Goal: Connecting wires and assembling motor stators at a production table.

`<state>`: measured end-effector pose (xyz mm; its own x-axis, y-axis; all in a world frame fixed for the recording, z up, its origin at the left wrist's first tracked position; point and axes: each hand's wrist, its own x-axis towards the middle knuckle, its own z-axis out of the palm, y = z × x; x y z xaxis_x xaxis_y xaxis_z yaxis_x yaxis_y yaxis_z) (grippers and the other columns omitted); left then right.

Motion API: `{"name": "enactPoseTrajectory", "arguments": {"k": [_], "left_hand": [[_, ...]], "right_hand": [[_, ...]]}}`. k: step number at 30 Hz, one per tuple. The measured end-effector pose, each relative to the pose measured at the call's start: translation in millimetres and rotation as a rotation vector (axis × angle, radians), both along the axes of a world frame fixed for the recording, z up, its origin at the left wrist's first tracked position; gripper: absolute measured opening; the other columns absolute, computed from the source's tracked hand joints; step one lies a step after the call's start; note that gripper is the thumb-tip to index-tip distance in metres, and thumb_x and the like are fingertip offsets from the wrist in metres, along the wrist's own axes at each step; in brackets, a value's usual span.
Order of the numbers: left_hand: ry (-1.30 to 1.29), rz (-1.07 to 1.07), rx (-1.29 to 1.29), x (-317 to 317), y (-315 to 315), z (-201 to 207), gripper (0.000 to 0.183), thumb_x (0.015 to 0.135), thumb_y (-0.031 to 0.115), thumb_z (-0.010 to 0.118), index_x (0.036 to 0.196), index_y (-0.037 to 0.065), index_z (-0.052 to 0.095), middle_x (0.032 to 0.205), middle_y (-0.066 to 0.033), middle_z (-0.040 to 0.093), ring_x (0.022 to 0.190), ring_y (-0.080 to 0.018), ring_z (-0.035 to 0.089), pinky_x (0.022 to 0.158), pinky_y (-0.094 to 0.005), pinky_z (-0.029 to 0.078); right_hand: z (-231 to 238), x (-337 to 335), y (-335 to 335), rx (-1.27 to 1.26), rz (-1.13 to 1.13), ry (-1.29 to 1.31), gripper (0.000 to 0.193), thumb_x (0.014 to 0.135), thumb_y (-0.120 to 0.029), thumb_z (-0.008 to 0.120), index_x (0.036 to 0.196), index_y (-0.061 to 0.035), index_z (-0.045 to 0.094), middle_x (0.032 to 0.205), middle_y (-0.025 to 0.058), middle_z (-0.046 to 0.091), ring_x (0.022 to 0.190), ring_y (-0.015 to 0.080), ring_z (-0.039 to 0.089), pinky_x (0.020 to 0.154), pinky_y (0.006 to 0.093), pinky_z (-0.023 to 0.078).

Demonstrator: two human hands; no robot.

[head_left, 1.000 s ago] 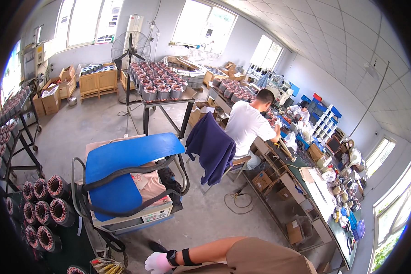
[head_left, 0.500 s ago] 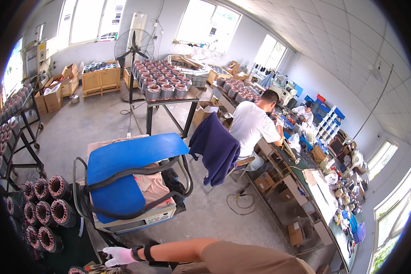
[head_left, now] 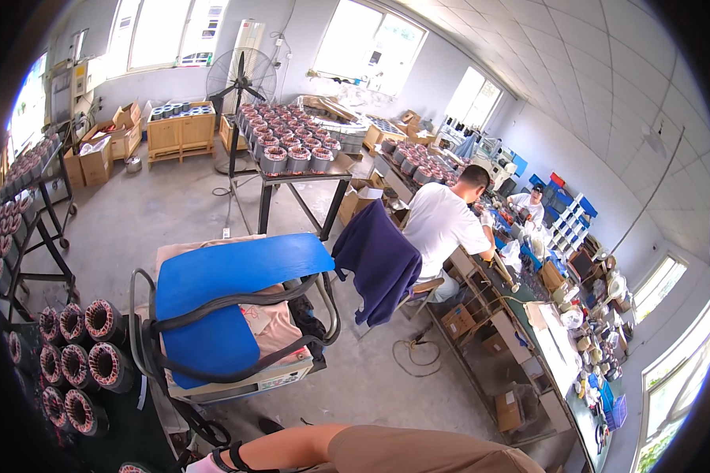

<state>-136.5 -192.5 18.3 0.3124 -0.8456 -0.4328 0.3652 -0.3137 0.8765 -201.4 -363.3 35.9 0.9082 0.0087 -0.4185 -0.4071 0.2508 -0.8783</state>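
My left hand [head_left: 203, 465], in a pale pink-white glove, shows only partly at the lower edge, at the end of my outstretched forearm. Dark bands [head_left: 233, 456] circle the wrist. Its fingers are cut off, so whatever it may touch is hidden. Closest to it is the dark green bench top [head_left: 122, 441], where several motor stators [head_left: 110, 366] with reddish windings stand in rows. Another stator [head_left: 134, 468] is half cut off beside the hand. My right hand is out of view.
A cart with a blue board [head_left: 213, 315] and black hose stands ahead. Behind it is a table of stators [head_left: 296, 158]. A purple garment [head_left: 379, 260] hangs on a chair, where a person [head_left: 446, 221] sits at a cluttered workbench [head_left: 548, 339]. Another person [head_left: 528, 205] works farther off.
My left hand has dropped toward the lower edge, and its fingers have left the view. The scene has shifted slightly right and down. The farther person's head has come up.
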Motion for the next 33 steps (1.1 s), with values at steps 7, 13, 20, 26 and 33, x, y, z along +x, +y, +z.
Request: {"name": "enactPoseTrajectory", "arguments": {"k": [7, 13, 20, 26, 33], "left_hand": [[0.149, 0.058, -0.024, -1.4, -1.6, -3.5, 0.038, 0.105, 0.029, 0.06, 0.135, 0.005, 0.059, 0.128, -0.0185, 0.066, 0.118, -0.0346, 0.063, 0.106, -0.0503, 0.048], [0.247, 0.12, -0.031, 0.8, 3.6, -12.0, 0.041, 0.105, 0.031, 0.059, 0.138, 0.005, 0.057, 0.13, -0.0188, 0.065, 0.12, -0.0349, 0.063, 0.107, -0.0511, 0.047], [0.364, 0.152, -0.07, -1.4, 2.7, -11.4, 0.045, 0.106, 0.032, 0.057, 0.141, 0.004, 0.054, 0.133, -0.0193, 0.064, 0.122, -0.0352, 0.062, 0.109, -0.052, 0.047], [0.636, 0.424, -0.162, 9.5, 63.1, -13.1, 0.048, 0.107, 0.033, 0.057, 0.144, 0.004, 0.052, 0.135, -0.0196, 0.063, 0.124, -0.0355, 0.061, 0.111, -0.0528, 0.046], [0.824, 0.452, -0.297, -11.0, 77.6, -68.5, 0.056, 0.108, 0.039, 0.056, 0.151, 0.006, 0.047, 0.146, -0.0118, 0.059, 0.132, -0.0294, 0.058, 0.117, -0.049, 0.043]], "right_hand": [[-13.3, 11.1, 16.3, -0.019, -0.01, -0.078, 0.053, 0.091, -0.052, 0.079, 0.113, -0.0037, 0.078, 0.1, 0.0089, 0.078, 0.089, 0.0149, 0.069, 0.077, 0.0341, 0.055], [-32.8, 21.2, 30.4, -0.046, -0.008, -0.048, 0.047, 0.09, -0.045, 0.081, 0.115, -0.0056, 0.077, 0.104, 0.0105, 0.078, 0.09, 0.0185, 0.07, 0.077, 0.0374, 0.056], [-39.5, 17.6, 28.0, -0.156, -0.026, -0.236, 0.038, 0.087, -0.03, 0.084, 0.115, -0.0069, 0.072, 0.091, 0.0069, 0.076, 0.086, 0.0183, 0.071, 0.072, 0.0373, 0.057], [-34.1, 15.6, 68.6, -0.165, 0.121, -0.007, 0.072, 0.088, -0.067, 0.07, 0.115, -0.0014, 0.074, 0.1, 0.0084, 0.075, 0.097, 0.0231, 0.07, 0.083, 0.0397, 0.054], [-9.7, -10.5, 56.5, -0.459, -0.019, 0.143, 0.059, 0.077, -0.043, 0.089, 0.118, -0.0027, 0.075, 0.1, 0.0135, 0.078, 0.091, 0.0199, 0.074, 0.082, 0.0372, 0.057]]}}
